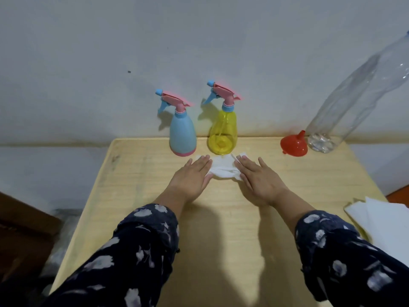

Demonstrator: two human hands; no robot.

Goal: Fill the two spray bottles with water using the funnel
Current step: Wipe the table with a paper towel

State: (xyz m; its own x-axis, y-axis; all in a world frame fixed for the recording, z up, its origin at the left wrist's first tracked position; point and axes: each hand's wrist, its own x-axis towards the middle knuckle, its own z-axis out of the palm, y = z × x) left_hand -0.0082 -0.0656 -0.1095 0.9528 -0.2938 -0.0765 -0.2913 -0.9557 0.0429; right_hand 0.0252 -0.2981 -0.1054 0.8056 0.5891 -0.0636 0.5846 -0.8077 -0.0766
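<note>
Head view, from the left: my left hand [194, 173] lies flat on the table [137, 196], fingers straight and together, palm pressing the left edge of a white tissue [222, 168]. It grips nothing.

Just beyond it, near the table's far edge, stands the blue spray bottle [183, 134], its pink and blue trigger head screwed on. It is opaque, so I cannot tell how much water it holds. Beside it, close but apart, stands the yellow spray bottle [222, 134], also capped; through the see-through plastic I can make out the dip tube, but the water level is hard to read. The tissue lies just in front of this one.

My right hand [257, 178] is flat too, fingers spread a little, resting on the tissue's right edge and clamped on nothing.

Further right, by the far right corner, the red funnel [294, 145] lies tipped, spout up and back. Next to it stands the clear plastic bottle [354, 94], with only a little water at the bottom. White sheets [380, 220] sit at the right edge.

I judge both spray bottles to be light, thin, slick plastic, likely to tip if nudged. I would hold each around the waist of its body and twist the collar under the trigger, not the trigger itself. The funnel is stiff and light; I would pinch its rim.
</note>
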